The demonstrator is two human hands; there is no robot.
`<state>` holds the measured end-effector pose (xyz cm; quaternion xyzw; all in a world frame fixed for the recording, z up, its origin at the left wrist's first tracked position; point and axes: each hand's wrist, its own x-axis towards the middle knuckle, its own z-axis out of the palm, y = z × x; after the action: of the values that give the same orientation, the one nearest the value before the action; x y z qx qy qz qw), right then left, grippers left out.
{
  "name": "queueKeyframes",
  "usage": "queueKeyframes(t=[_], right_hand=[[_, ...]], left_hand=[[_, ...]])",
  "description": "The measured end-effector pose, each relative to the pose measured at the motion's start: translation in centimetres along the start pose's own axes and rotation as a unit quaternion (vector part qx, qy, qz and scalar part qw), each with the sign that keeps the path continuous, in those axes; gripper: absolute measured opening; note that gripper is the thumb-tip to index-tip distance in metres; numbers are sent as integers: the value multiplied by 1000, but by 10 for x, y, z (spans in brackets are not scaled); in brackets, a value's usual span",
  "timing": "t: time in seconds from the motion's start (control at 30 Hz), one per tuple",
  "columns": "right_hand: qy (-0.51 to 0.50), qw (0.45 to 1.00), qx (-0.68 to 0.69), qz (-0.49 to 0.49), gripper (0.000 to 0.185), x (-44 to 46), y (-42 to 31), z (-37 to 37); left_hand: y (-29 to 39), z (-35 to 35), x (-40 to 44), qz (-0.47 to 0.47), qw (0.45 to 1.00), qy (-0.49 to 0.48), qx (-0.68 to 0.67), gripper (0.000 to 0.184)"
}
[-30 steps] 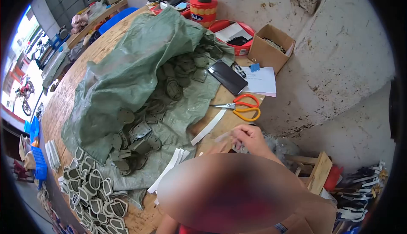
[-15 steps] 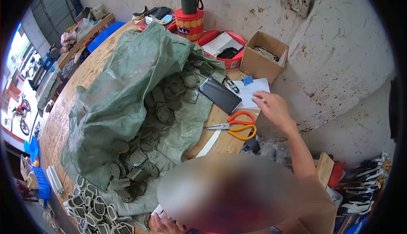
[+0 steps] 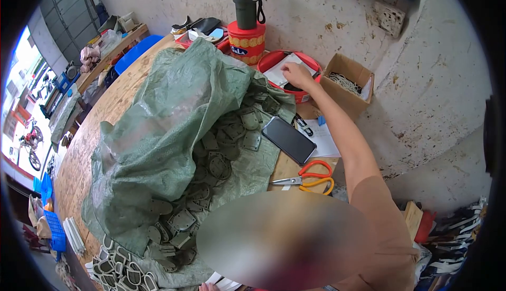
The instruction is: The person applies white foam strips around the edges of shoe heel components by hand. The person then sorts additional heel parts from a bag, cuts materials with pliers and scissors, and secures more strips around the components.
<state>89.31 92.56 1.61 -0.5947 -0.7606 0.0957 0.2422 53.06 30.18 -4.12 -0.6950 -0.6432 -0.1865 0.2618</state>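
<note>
My right hand point(image 3: 298, 76) is stretched over the red basin point(image 3: 263, 59), fingers curled down at the white paper point(image 3: 291, 61) in it. What the fingertips hold, if anything, I cannot make out. My left hand point(image 3: 208, 287) shows only a bit of its fingers at the bottom edge, closed by some white strips point(image 3: 225, 282); a blurred oval hides the rest. Below my right forearm lie a dark phone point(image 3: 289, 139), a sheet of paper point(image 3: 328, 139) and orange-and-yellow handled scissors point(image 3: 303, 179). A green woven sack point(image 3: 158, 117) covers part of a pile of grey-green flat pieces point(image 3: 219, 164).
A cardboard box point(image 3: 345, 98) with cord stands right of the basin. A dark tumbler point(image 3: 246, 6) sits on a red tub point(image 3: 246, 42) by the wall. Rimmed oval pieces point(image 3: 121, 270) lie at the table's near left, beside white strips in a bundle point(image 3: 74, 235).
My right hand has moved from the paper sheet beside the phone up and away to the red basin. The view has shifted slightly, and less of my left hand shows.
</note>
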Motion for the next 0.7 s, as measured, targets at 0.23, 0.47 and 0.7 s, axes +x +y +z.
queueKeyframes(t=[0.23,0.47,0.7], right_hand=[[-194,969,-153,-5,29,38,25,34],[18,974,-223,-37,19,31,12,23],[344,897,272,-48,17,-15,-68,-44]], left_hand=[[4,0,14,-26,999,-17,28,22],[7,-10,19,-52,992,-107,49,25],[15,1,-13,-101,992,-58,44,43]])
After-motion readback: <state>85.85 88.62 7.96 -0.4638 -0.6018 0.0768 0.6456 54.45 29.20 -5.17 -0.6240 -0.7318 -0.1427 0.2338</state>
